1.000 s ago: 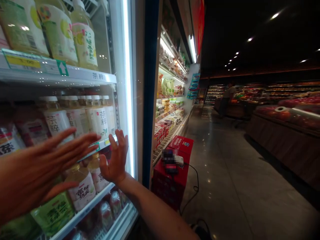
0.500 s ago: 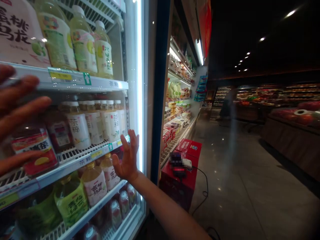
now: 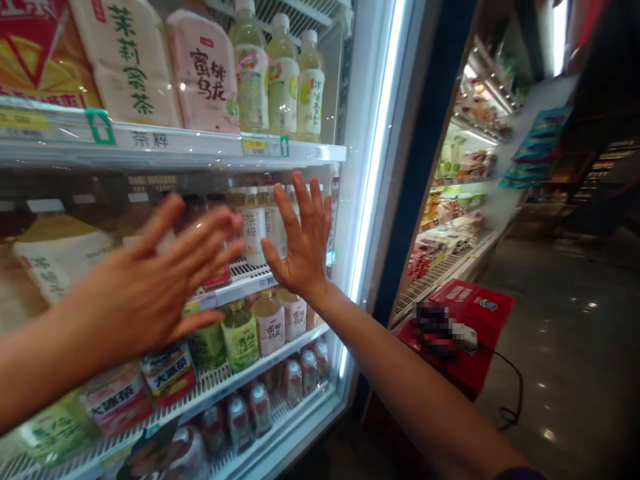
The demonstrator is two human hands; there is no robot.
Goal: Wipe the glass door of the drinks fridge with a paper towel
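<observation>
Both my hands lie flat against the glass door [image 3: 360, 167] of a drinks cooler. My left hand [image 3: 155, 280] is open with fingers spread, in front of the middle shelf's bottles. My right hand [image 3: 300, 237] is open too, palm on the glass near the door's lit right edge. Behind the glass, white-capped tea bottles [image 3: 255, 223] stand on the middle shelf [image 3: 240, 283]. Larger bottles with pink and white labels [image 3: 203, 70] fill the top shelf. Green and pink bottles [image 3: 240, 337] sit on the lower shelf. Neither hand holds anything.
A dark blue cooler frame [image 3: 425, 160] stands right of the door. Beyond it runs an open chilled display [image 3: 450, 240] with packaged food. Red boxes [image 3: 470, 320] with a device and a black cable sit on the floor by the aisle [image 3: 575, 347].
My view has swung left and closer to the cooler. My right hand has risen along the glass. My left hand has come back toward the middle, beside the right.
</observation>
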